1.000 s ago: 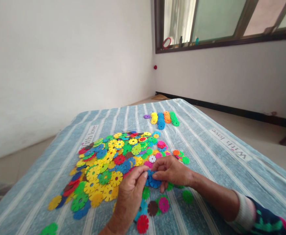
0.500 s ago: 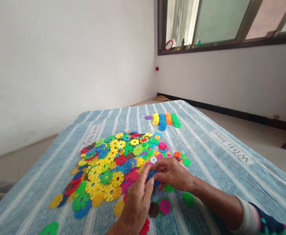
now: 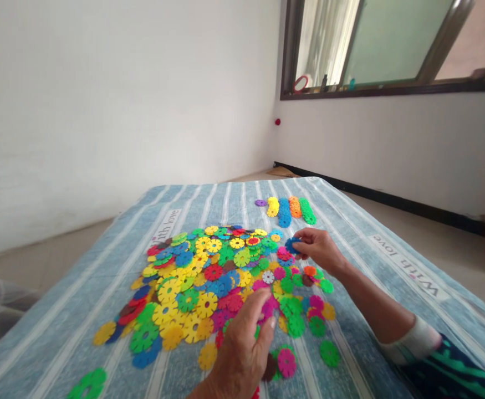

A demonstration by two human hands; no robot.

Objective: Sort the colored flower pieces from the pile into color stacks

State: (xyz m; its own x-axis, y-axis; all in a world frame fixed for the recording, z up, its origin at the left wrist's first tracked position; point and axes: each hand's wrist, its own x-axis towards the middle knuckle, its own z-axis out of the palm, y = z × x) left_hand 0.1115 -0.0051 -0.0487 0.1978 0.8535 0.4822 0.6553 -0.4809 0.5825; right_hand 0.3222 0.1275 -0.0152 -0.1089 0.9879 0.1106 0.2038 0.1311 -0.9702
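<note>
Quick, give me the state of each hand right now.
Left hand: open, fingers spread over the disc pile, holding nothing.
Right hand: pinching blue discs.

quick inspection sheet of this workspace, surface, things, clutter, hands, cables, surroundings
surface: blue striped cloth with printed lettering, spread flat.
job's things: blue discs pinched in the right hand; sorted rows of yellow, blue, orange and green discs at the far end, one purple disc beside them.
clutter: mixed pile of coloured discs in the middle; strays near the front edge, among them a green disc and a pink disc.
grippers: right hand holds the blue discs above the pile's far edge; left hand rests fingers down on the pile's near edge; whether it grips a disc cannot be told.
cables: nothing seen.
surroundings: white walls, window at upper right, bare floor.
</note>
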